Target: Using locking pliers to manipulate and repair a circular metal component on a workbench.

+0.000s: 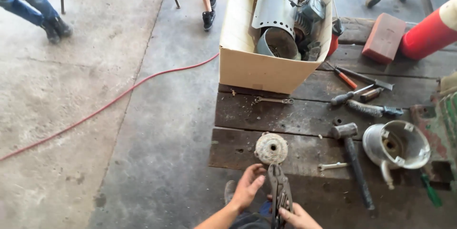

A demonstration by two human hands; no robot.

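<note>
My right hand (297,217) grips the handles of grey locking pliers (279,188), whose jaws point up at a round, rusty metal disc with a centre hole (271,148). The disc lies at the near edge of a dark wooden workbench (295,117). My left hand (248,186) is just left of the pliers, fingers curled near their upper part; I cannot tell if it touches them.
On the bench lie a hammer (354,162), a metal cup-shaped housing (396,146), two small wrenches (273,100) (332,165), screwdrivers (352,95), a red brick (383,37) and a cardboard box (259,65) holding a motor. A red hose (104,107) crosses the concrete floor. Other people's legs stand at the far left and top.
</note>
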